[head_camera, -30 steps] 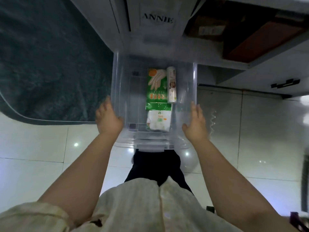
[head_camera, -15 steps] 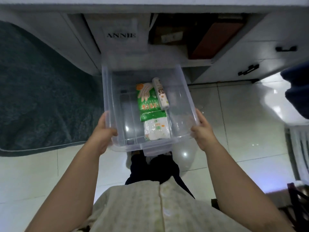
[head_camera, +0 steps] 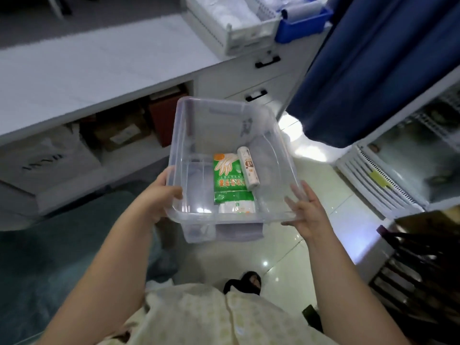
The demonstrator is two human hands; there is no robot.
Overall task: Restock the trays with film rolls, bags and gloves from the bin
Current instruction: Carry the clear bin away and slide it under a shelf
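Up off the floor [head_camera: 286, 257], the clear bin [head_camera: 224, 217] has left its slot under the counter [head_camera: 99, 70] and now faces the trays [head_camera: 224, 33], so restocking can start. Left hand [head_camera: 159, 195] curls over its near-left rim; right hand [head_camera: 307, 215] props the near-right corner with spread, straight fingers. Inside, a green glove pack [head_camera: 227, 175], film roll [head_camera: 249, 170] and white bag pack [head_camera: 236, 207] lie toward the near-right.

Bin [head_camera: 189, 135] now higher, away from the counter [head_camera: 99, 70]; right hand [head_camera: 307, 212] fingers splayed.

clear bin [head_camera: 194, 145] held up — left hand [head_camera: 159, 197] grips its left rim, right hand [head_camera: 307, 215] props its right corner — glove pack [head_camera: 227, 175] and film roll [head_camera: 248, 168] inside.
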